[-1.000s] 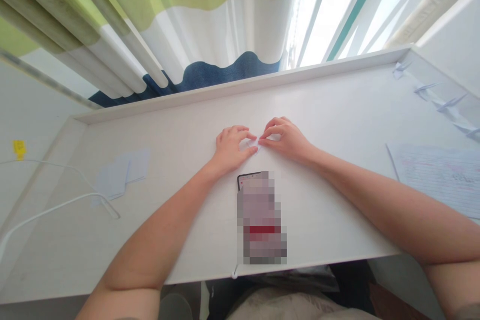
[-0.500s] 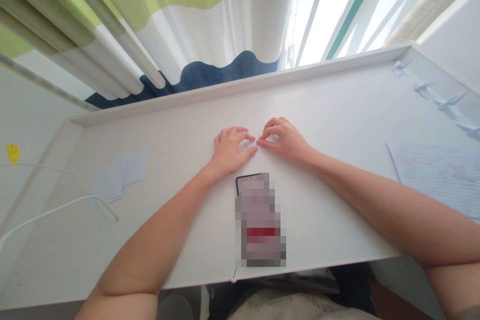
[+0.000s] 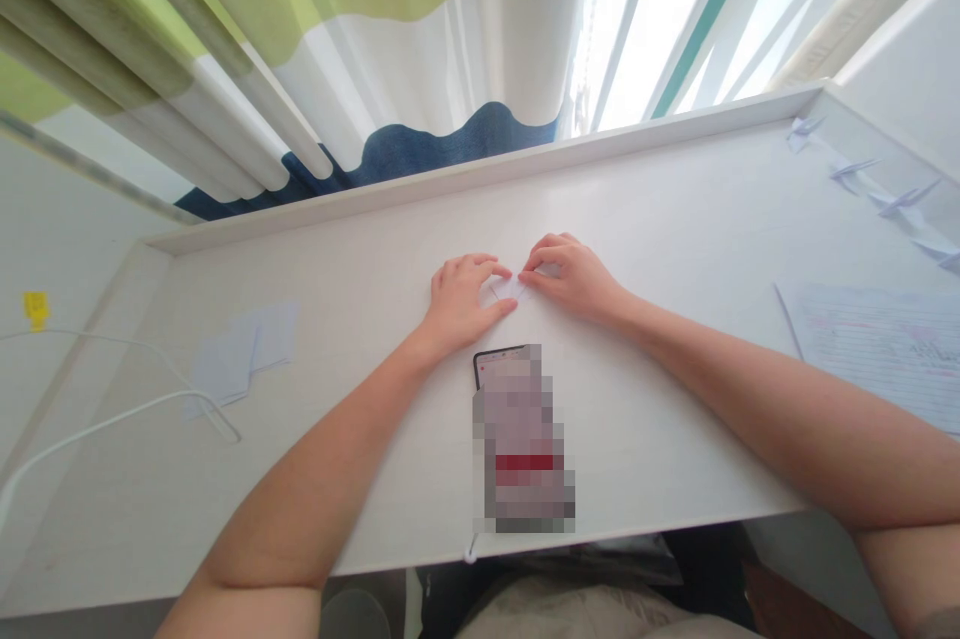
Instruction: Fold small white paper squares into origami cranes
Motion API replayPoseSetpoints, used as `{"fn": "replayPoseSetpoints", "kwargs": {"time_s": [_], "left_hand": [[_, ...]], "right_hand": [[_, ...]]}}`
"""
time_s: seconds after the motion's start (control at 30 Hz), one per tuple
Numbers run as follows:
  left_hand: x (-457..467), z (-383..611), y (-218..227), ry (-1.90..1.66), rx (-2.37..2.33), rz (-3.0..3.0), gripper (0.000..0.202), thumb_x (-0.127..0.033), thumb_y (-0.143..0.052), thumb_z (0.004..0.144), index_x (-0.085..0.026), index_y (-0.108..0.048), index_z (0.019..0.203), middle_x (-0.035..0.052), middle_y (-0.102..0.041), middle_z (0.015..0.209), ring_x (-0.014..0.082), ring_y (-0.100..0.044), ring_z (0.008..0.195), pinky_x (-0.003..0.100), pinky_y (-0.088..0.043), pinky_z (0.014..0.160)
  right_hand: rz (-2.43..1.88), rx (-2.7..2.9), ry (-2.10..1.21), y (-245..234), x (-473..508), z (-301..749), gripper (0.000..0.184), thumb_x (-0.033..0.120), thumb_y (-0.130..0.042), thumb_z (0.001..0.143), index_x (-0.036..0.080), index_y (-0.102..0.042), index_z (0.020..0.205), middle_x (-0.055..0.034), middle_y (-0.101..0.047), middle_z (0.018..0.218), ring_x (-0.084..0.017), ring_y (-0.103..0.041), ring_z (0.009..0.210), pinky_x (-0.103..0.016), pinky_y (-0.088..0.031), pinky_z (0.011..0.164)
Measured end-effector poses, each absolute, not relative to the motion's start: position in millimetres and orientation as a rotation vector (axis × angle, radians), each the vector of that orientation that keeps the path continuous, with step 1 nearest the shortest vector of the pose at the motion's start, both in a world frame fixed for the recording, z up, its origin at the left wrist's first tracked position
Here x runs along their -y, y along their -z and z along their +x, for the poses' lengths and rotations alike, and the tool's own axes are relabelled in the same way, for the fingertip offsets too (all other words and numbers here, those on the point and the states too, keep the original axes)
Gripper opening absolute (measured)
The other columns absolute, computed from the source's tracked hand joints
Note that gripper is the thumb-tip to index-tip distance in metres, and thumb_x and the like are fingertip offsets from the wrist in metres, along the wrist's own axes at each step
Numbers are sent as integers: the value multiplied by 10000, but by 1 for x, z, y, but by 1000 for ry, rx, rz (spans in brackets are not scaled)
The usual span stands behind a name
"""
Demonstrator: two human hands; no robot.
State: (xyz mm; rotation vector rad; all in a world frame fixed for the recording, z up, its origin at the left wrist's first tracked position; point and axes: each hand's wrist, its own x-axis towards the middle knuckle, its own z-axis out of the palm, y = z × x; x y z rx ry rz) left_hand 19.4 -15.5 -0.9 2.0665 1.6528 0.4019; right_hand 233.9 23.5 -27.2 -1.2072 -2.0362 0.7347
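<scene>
A small white piece of folded paper lies on the desk between my two hands. My left hand steadies it from the left, thumb and forefinger curved around it with their tips on the paper. From the right, my right hand pinches the paper's upper right part between thumb and fingertips. The fingers cover part of the paper, so its full shape is hidden. Just below the hands lies a phone, its screen mostly blurred by blocks.
Loose white paper sheets and a white cable lie at the left. Several folded paper pieces line the right side, above a lined sheet with writing. The desk has a raised back edge below the curtain.
My right hand's fingertips have moved slightly up and away from my left thumb, and more of the paper shows between the hands. The left hand stays almost still.
</scene>
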Motion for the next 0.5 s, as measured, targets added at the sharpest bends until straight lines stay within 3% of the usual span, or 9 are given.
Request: {"fn": "replayPoseSetpoints", "kwargs": {"time_s": [0.13,0.3,0.5], "left_hand": [[16,19,2,-426,-1648,2081,367,-357,-776,893,-334,-707,1253,6,-637,1508,318,-488,1438,528,-302,1282],[15,19,3,-424,-1661,2070,391,-375,-785,886,-323,-695,1263,7,-645,1505,320,-495,1432,518,-314,1278],[14,20,5,-414,-1663,2076,459,-379,-774,892,-357,-677,1339,-9,-634,1519,315,-485,1446,514,-305,1284]], "right_hand": [[-1230,1995,-726,26,-23,233,190,268,-657,950,226,-741,784,-66,-752,917,-261,-657,943,-432,-503,916],[-1211,2073,-662,28,-20,233,84,287,-753,884,231,-762,822,-76,-741,973,-291,-652,1014,-455,-503,962],[-1215,2126,-667,28,-20,234,64,259,-731,893,241,-786,868,-83,-719,1024,-304,-641,1057,-486,-496,1004]]}}
